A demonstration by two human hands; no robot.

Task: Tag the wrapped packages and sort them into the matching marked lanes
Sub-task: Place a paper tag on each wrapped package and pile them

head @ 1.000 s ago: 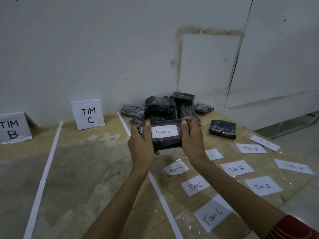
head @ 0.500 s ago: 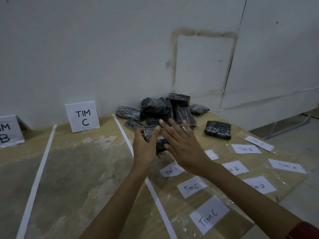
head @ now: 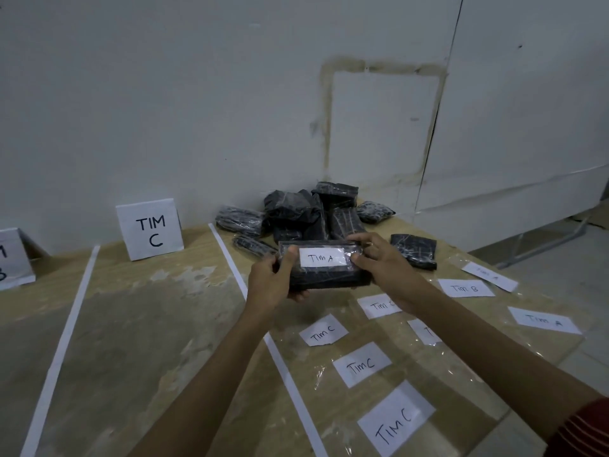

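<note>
Above the surface (head: 148,324), just in front of the pile (head: 296,209) of black wrapped parcels, both hands hold one package (head: 324,280) level in the air, its top face turned toward the camera. A white tag (head: 323,257) reading "Tim A" lies on that face under shiny clear wrap.

The left hand (head: 270,282) has its grip closed round the package's left end, with the thumb on top beside the tag's left edge and the fingers curled underneath. The right hand (head: 382,262) has its grip closed round the right end, with the thumb pressed at the tag's right edge and the fingers curled over the far edge.

The pile sits against the wall (head: 197,94) at the far end of the surface. A lone parcel (head: 414,250) lies to its right, and a slim parcel (head: 252,244) lies just beside the near tape line (head: 283,357). A second tape line (head: 59,351) runs further left. Between the two lines, at the far end, stands the TIM C card (head: 150,229). Left of it is another card (head: 13,258), cut by the frame edge and showing a B.

Right of the near tape line, loose tags lie flat under clear film: a Tim C tag (head: 324,330) with three more like it, a Tim B tag (head: 465,288), a Tim A tag (head: 544,320) with one more behind it, and one tag half hidden by the right forearm. A red sleeve (head: 583,430) shows at the lower right corner
</note>
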